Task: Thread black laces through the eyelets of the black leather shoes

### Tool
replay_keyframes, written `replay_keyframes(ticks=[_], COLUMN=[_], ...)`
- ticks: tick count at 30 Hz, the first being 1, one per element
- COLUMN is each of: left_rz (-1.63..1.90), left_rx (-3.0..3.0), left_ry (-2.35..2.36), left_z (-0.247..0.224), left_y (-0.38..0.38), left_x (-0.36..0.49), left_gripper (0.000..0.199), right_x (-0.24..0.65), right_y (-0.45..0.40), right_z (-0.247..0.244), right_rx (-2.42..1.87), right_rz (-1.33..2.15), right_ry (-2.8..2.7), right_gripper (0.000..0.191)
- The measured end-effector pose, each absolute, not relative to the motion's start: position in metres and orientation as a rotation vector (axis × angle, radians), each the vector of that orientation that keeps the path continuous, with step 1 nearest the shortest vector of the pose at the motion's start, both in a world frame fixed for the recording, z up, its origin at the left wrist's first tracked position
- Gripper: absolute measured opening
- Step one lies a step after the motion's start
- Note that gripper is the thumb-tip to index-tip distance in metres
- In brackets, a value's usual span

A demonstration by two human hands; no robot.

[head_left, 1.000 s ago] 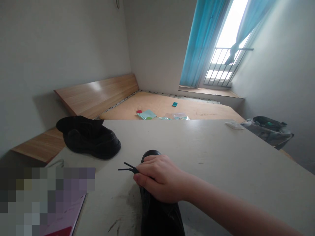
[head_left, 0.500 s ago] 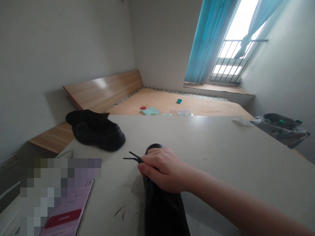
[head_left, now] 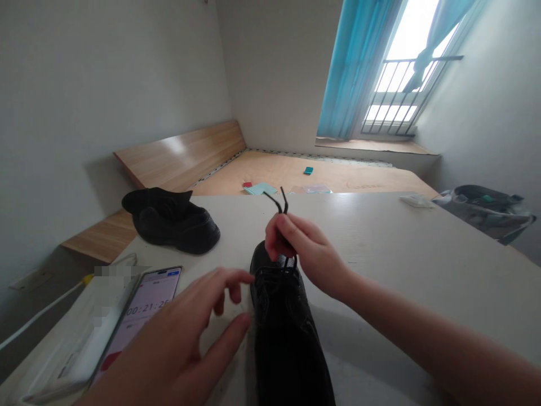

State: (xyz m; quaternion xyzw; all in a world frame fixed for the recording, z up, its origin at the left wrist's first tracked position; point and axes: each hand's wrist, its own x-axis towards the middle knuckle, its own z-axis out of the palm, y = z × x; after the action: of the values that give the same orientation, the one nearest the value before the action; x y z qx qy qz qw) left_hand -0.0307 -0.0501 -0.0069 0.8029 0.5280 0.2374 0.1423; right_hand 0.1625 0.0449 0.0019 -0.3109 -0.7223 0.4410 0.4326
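Note:
A black lace-up shoe lies on the white table in front of me, its toe pointing away. My right hand is closed in a fist above the toe, gripping the black shoelace; two lace ends stick up out of the fist, and strands run down to the eyelets. My left hand is at the shoe's left side, thumb and fingers apart and holding nothing. Its index fingertip is close to the lacing; whether it touches cannot be made out. A second black shoe stands at the table's far left.
A phone showing a timer lies at the left beside a whitish, partly blurred item. A small clear packet is at the far right table edge. Beyond stand a bed with flat items and a grey bag.
My right hand has lifted from the shoe with the lace, whose ends now point up instead of left. My left hand has come into view beside the shoe.

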Motion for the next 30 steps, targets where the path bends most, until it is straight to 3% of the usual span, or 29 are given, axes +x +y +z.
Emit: replay_keyframes(ticks=[6, 10, 13, 23, 30], left_rz=[0.503, 0.425, 0.395, 0.493, 0.686], left_rx=[2.487, 2.333, 2.094, 2.133, 1.993], left_ry=[1.248, 1.19, 1.166, 1.325, 1.212], left_z=[0.038, 0.044, 0.039, 0.028, 0.024], left_y=[0.002, 0.017, 0.02, 0.018, 0.028], left_x=[0.013, 0.013, 0.004, 0.009, 0.003], left_gripper=[0.02, 0.027, 0.031, 0.045, 0.042], right_x=[0.162, 0.157, 0.16, 0.194, 0.206], right_y=[0.032, 0.033, 0.045, 0.057, 0.047], right_z=[0.063, 0.072, 0.063, 0.007, -0.024], right_rx=[-0.517, -0.644, -0.709, -0.828, -0.775], right_rz=[1.6, 1.477, 1.405, 1.834, 1.9], right_ry=[-1.528, -1.615, -1.553, -1.099, -0.867], right_gripper=[0.037, 0.038, 0.037, 0.025, 0.016])
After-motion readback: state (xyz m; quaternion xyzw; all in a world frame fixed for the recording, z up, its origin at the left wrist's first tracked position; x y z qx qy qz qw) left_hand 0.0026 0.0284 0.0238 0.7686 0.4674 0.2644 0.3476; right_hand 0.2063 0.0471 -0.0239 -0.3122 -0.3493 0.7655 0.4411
